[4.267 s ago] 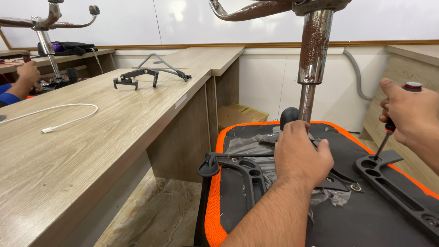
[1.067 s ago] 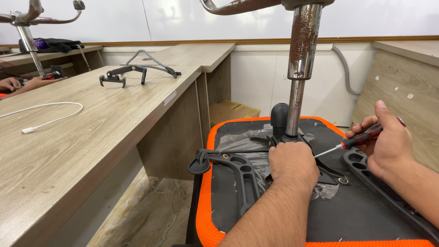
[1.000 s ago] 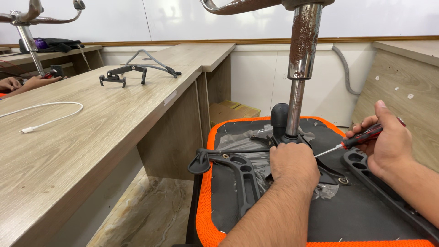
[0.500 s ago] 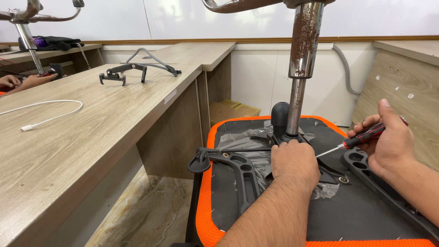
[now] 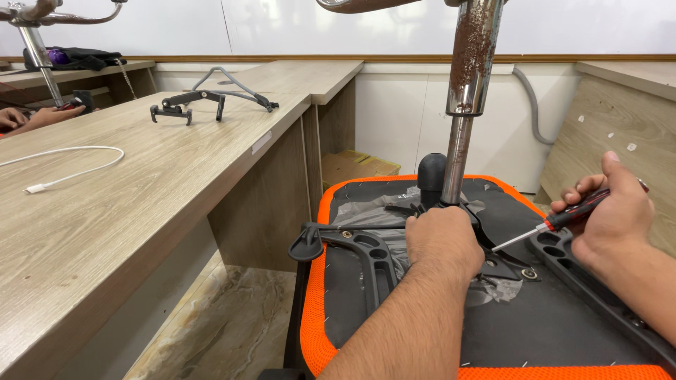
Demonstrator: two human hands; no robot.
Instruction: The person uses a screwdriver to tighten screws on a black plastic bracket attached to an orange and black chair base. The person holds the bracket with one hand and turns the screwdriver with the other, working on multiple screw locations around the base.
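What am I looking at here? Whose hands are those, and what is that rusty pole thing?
The picture comes from a camera worn on a person's head, looking down, so you see their own two hands. In front of them lies an upside-down office chair seat, black with an orange edge. The rusty pole is the chair's post, standing up from the seat's underside. The left hand rests on the black metal bracket at the foot of the pole. The right hand holds a screwdriver with a red and black handle, its tip pointing toward the bracket. On the wooden desk to the left lie a white cable and a black chair part.
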